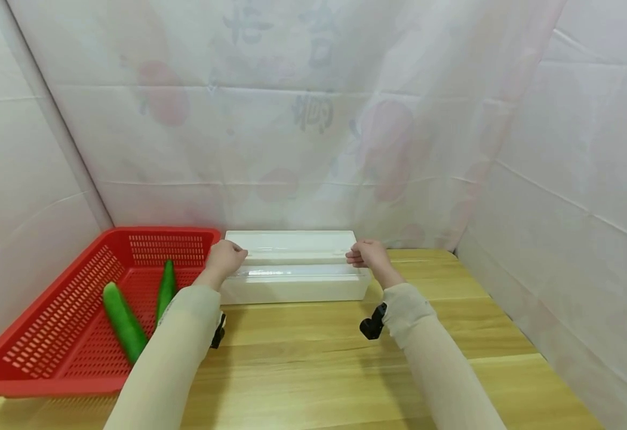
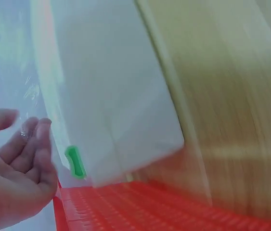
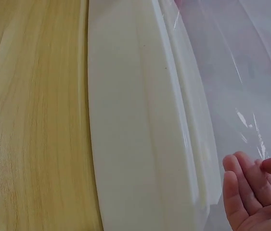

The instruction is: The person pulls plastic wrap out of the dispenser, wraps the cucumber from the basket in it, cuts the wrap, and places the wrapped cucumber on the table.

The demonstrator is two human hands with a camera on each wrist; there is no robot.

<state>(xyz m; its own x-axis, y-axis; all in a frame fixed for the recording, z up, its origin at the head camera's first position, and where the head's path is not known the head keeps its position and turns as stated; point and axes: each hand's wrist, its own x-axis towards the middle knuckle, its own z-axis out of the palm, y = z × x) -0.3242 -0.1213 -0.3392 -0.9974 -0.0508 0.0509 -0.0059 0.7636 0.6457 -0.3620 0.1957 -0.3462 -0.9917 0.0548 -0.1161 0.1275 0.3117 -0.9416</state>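
Note:
A white cling film dispenser box [image 1: 294, 290] stands against the back curtain, its lid [image 1: 289, 239] raised behind. Clear cling film [image 3: 243, 122] stretches between the two hands, visible mainly by its glints and creases. At the box's left end, the left hand [image 1: 226, 261] pinches one corner of the film between thumb and fingers. Over at the right end, the right hand [image 1: 369, 257] pinches the other corner, with creases running from its thumb tip in the right wrist view. A green piece [image 2: 75, 162] shows on the box's end in the left wrist view.
To the left stands a red plastic basket [image 1: 28, 319] with two green cucumber-like vegetables [image 1: 125, 322] in it. Wooden tabletop [image 1: 303, 364] extends in front of the box and to its right. Pale printed curtains [image 1: 292, 137] enclose the back and sides.

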